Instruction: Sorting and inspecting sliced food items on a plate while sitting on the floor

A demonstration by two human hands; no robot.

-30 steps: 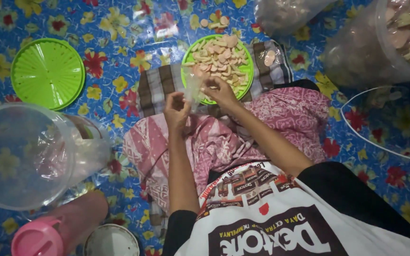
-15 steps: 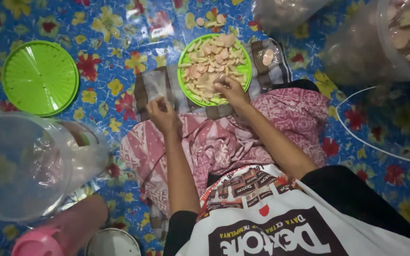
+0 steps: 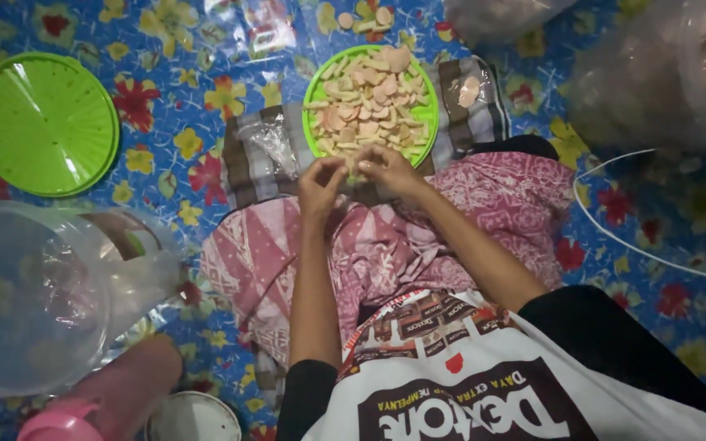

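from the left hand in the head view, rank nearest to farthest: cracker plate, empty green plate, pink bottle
1. Cracker plate, just above the left hand, its near rim beside the fingers.
2. Empty green plate, far out at the upper left.
3. Pink bottle, bottom left corner.
The last two are close; the bottle looks slightly farther.

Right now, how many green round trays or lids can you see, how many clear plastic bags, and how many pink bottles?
Green round trays: 2, the empty green lid and the green basket of crackers by the left hand and right hand.
Clear plastic bags: 3 at least.
Pink bottle: 1.
Total: 6.
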